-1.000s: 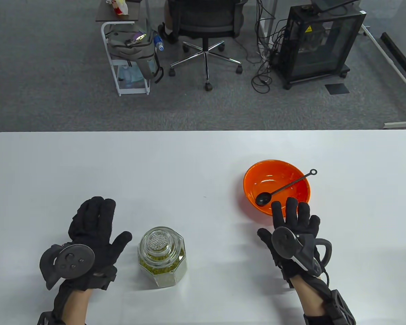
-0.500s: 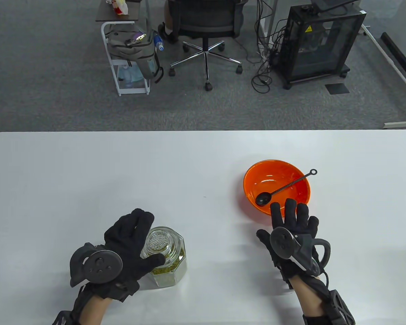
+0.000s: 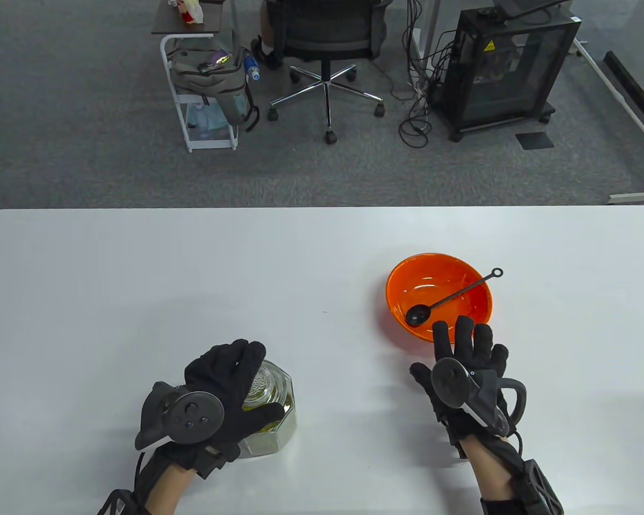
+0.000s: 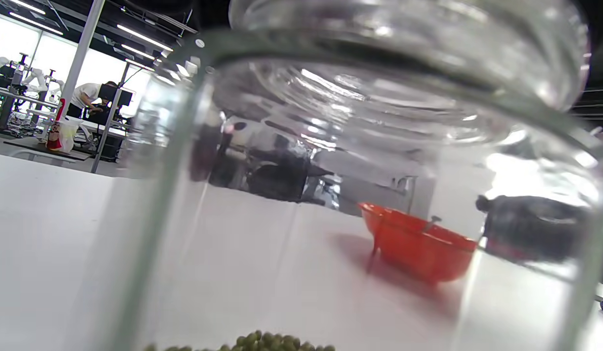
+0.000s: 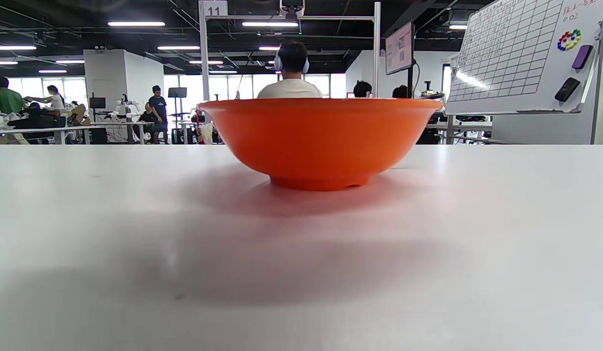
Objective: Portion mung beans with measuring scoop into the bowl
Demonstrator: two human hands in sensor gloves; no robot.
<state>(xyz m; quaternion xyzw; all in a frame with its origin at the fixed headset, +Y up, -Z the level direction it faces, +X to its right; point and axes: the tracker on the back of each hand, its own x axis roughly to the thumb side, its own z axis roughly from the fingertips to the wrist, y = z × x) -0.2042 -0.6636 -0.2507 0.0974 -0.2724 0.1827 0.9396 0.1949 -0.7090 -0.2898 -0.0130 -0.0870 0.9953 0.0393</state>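
Note:
A faceted glass jar [image 3: 277, 398] of green mung beans [image 4: 262, 341] stands near the table's front edge with its glass lid on. My left hand [image 3: 236, 378] grips it, fingers over the lid and far side, thumb across the near side. In the left wrist view the jar [image 4: 331, 146] fills the frame. The orange bowl [image 3: 440, 267] sits to the right, and the black measuring scoop [image 3: 451, 298] lies in it, its handle over the far right rim. My right hand [image 3: 464, 357] rests flat on the table just in front of the bowl [image 5: 321, 136], fingers straight, holding nothing.
The white table [image 3: 193, 279] stretches bare to the left and behind the jar. Beyond its far edge are an office chair [image 3: 324, 48], a cart with a bag [image 3: 206, 75] and a black cabinet [image 3: 507, 64] on the floor.
My left hand has moved right from the bare table onto the jar and closed round it. The right hand, bowl and scoop have stayed in place.

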